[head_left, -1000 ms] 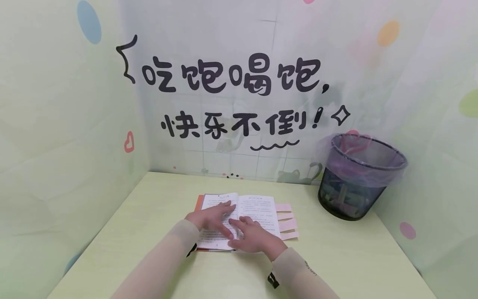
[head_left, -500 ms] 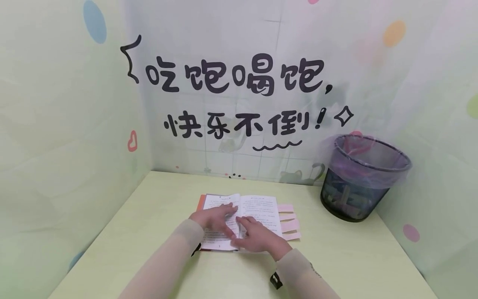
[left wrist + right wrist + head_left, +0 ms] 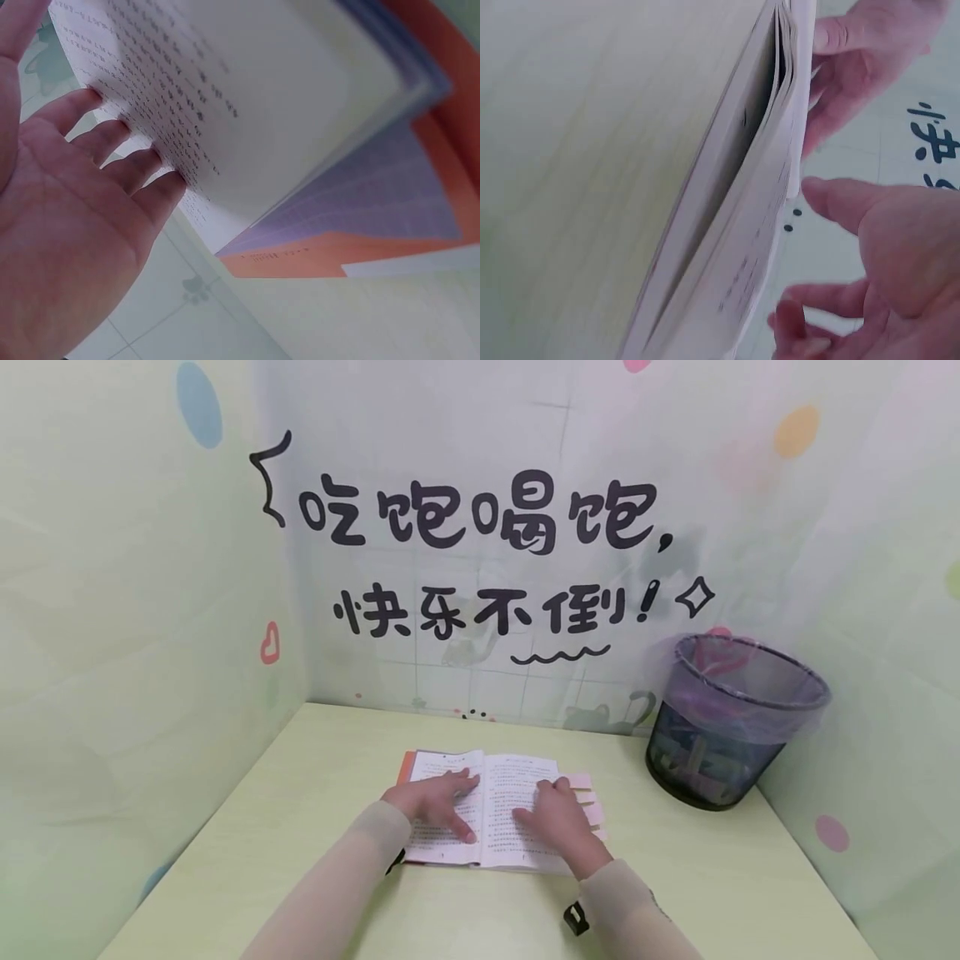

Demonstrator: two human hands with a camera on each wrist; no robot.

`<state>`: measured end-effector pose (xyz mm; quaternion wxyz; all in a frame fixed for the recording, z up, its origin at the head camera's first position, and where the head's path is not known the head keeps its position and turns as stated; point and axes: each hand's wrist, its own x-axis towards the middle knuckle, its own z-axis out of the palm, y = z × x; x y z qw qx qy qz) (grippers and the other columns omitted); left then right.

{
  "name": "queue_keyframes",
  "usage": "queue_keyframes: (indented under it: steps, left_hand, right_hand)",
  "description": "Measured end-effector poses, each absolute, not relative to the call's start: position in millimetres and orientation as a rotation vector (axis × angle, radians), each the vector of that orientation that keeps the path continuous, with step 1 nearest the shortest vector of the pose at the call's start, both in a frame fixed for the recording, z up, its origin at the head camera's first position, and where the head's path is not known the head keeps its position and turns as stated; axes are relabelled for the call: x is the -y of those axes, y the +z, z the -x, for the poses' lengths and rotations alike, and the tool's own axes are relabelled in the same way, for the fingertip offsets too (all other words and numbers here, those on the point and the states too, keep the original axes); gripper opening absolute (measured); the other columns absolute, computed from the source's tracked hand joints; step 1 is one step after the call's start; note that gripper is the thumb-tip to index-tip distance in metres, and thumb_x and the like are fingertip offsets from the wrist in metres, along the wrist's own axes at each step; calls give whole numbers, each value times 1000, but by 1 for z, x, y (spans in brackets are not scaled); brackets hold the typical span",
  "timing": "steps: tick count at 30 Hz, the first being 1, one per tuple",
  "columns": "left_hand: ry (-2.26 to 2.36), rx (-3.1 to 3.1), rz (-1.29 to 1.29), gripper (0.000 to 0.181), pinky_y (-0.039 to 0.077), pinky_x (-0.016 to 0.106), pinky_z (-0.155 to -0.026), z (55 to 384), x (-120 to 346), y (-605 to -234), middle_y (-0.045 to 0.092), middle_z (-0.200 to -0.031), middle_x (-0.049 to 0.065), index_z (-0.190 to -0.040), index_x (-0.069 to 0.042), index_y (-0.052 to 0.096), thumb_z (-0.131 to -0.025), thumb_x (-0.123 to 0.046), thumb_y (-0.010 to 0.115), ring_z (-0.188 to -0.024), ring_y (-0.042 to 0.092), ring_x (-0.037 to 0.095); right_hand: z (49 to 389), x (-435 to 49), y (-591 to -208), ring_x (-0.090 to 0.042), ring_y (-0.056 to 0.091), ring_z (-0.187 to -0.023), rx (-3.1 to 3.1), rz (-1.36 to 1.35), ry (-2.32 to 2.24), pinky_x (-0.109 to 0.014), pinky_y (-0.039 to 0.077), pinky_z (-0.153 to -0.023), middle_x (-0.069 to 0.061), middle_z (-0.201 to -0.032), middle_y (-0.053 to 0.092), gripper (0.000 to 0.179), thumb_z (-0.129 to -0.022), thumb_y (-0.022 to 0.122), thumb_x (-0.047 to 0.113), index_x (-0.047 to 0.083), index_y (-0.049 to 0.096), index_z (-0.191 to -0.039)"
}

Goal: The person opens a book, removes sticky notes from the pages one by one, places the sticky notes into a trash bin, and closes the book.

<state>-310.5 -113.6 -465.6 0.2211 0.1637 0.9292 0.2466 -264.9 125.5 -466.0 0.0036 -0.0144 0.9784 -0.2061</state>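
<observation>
An open book (image 3: pixel 506 777) with printed pages and an orange cover edge at its left lies on the table. My left hand (image 3: pixel 438 802) rests on the left page, fingers spread and fingertips touching the print in the left wrist view. Over the right page, near its outer edge, is my right hand (image 3: pixel 562 822), thumb out and fingers loosely bent, holding nothing visible. Pink paper tabs (image 3: pixel 581 782) stick out from the right side, partly hidden by that hand. The right wrist view shows the book's pages (image 3: pixel 757 247) slightly fanned at the near edge, with the right thumb close to them.
A black bin (image 3: pixel 705 760) with a purple liner stands at the back right of the pale wooden table (image 3: pixel 300 793). Printed curtains (image 3: pixel 450 677) with large black characters enclose the back and both sides.
My right hand has moved from the book's middle to the right page's outer edge, and the right page lies more exposed. The left hand stays on the left page. The head view has shifted slightly.
</observation>
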Motion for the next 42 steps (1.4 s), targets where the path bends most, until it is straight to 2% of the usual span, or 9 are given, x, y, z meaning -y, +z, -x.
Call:
queue_keyframes:
  steps: [3, 6, 11, 13, 20, 25, 28, 34, 42]
  left_hand:
    - [655, -2581, -447, 109, 16, 63, -139, 309, 113, -464, 23, -185, -3, -172, -30, 40, -80, -46, 97, -173, 17, 32]
    - [641, -2588, -444, 109, 16, 63, -139, 308, 113, -463, 23, -185, -3, -172, -30, 40, -81, -47, 97, -173, 17, 32]
    - [670, -2578, -452, 108, 14, 63, -139, 307, 115, -464, 22, -185, -4, -172, -30, 39, -81, -43, 97, -173, 15, 31]
    - [690, -2571, -448, 108, 14, 64, -139, 307, 115, -464, 22, -185, -5, -172, -31, 40, -81, -43, 97, -174, 14, 31]
    - [718, -2561, -437, 108, 13, 65, -139, 308, 116, -468, 22, -185, -6, -171, -33, 40, -80, -43, 98, -174, 13, 30]
    - [711, -2562, -459, 109, 13, 63, -139, 308, 116, -468, 21, -185, -4, -172, -30, 39, -80, -43, 97, -174, 13, 31]
    - [713, -2563, -457, 109, 13, 64, -139, 308, 116, -468, 22, -185, -4, -172, -30, 39, -80, -43, 97, -174, 13, 31]
    - [728, -2556, -432, 110, 12, 66, -138, 308, 117, -468, 21, -185, -5, -171, -33, 40, -79, -44, 98, -174, 12, 30]
    - [738, -2550, -430, 113, 11, 64, -139, 310, 117, -469, 20, -186, -4, -172, -30, 39, -77, -45, 98, -174, 12, 31]
  right_hand:
    - [265, -136, -466, -35, 61, -100, -3078, -123, -628, -51, 62, -86, -32, -130, 54, 81, -93, 87, 44, -19, 60, -137]
    - [266, -145, -467, -35, 56, -98, -3059, -194, -614, -45, 57, -77, -30, -125, 51, 80, -91, 88, 49, -19, 64, -125]
    - [269, -152, -476, -35, 57, -98, -3036, -192, -579, -42, 54, -73, -31, -126, 54, 71, -91, 86, 54, -13, 71, -106]
    - [270, -152, -480, -35, 57, -97, -3035, -193, -575, -43, 55, -75, -33, -127, 54, 72, -92, 86, 54, -14, 71, -108]
    - [270, -147, -485, -34, 58, -95, -3072, -201, -572, -45, 58, -76, -32, -124, 55, 87, -92, 88, 50, -23, 60, -130]
    - [268, -146, -484, -36, 59, -100, -3087, -191, -599, -50, 60, -86, -32, -126, 55, 92, -92, 88, 48, -22, 52, -140]
    - [268, -145, -484, -37, 59, -101, -3086, -191, -620, -52, 59, -87, -33, -127, 55, 91, -91, 89, 46, -22, 53, -140]
    - [265, -144, -483, -37, 58, -100, -3088, -176, -562, -51, 60, -81, -35, -131, 55, 84, -94, 86, 48, -23, 60, -131]
    - [261, -140, -475, -40, 58, -109, -3088, -154, -530, -53, 60, -87, -36, -137, 54, 83, -96, 83, 48, -22, 59, -134]
